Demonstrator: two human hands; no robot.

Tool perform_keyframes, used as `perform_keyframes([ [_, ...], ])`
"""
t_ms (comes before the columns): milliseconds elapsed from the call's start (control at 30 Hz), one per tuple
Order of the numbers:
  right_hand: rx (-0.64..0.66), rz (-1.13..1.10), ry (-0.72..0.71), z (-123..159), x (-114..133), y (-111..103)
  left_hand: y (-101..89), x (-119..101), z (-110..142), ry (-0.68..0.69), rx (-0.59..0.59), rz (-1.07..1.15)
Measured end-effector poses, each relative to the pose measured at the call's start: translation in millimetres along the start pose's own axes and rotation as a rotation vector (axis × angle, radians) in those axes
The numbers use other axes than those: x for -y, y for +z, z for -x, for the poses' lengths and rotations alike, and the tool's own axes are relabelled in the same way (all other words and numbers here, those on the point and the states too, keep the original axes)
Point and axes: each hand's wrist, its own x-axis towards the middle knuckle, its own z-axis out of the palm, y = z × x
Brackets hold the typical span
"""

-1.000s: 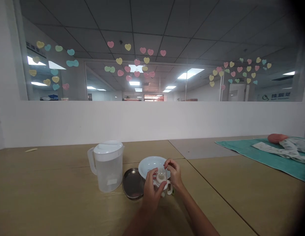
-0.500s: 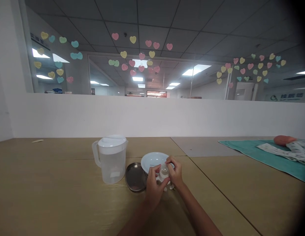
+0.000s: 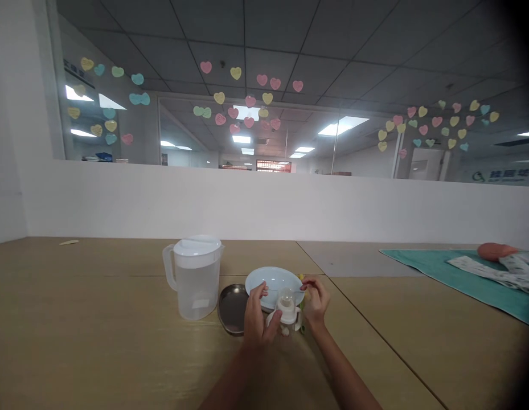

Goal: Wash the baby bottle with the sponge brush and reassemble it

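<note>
the baby bottle (image 3: 286, 312) stands upright or nearly so between the two hands, in front of the pale blue bowl (image 3: 275, 278) and partly hiding its near rim; whether its base meets the table (image 3: 119, 341) is hard to make out. the left hand (image 3: 256, 319) hides the bottle's left side and part of the metal tray (image 3: 233, 310). small yellow and green bits show behind the right hand (image 3: 316, 300), too covered to name. a thin line runs across the bowl between the fingertips, too faint to identify.

the left forearm reaches in from the bottom edge, its hand open, fingers raised and slightly curled, thumb out at the bottle's white collar; touching or just in front, i cannot tell. the right forearm slants up leftward, wrist bent, fingers curled in toward the thumb beside the clear dome (image 3: 287, 296); i cannot tell if they grip anything. the lidded pitcher (image 3: 199, 285) stands left of the tray.
</note>
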Motion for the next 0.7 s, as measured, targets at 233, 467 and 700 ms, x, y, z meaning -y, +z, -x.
perform_keyframes([
  [233,0.090,0.080,-0.087,0.0,-2.6,-5.7,-3.2,2.6,1.0,0.025,0.165,-0.107],
  [467,0.529,0.153,-0.259,6.1,5.5,-3.9,6.0,-2.0,5.0,0.011,0.294,-0.149],
  [700,0.569,0.134,-0.127,4.5,7.1,-0.2,5.8,3.4,6.8,-0.036,0.341,-0.118],
])
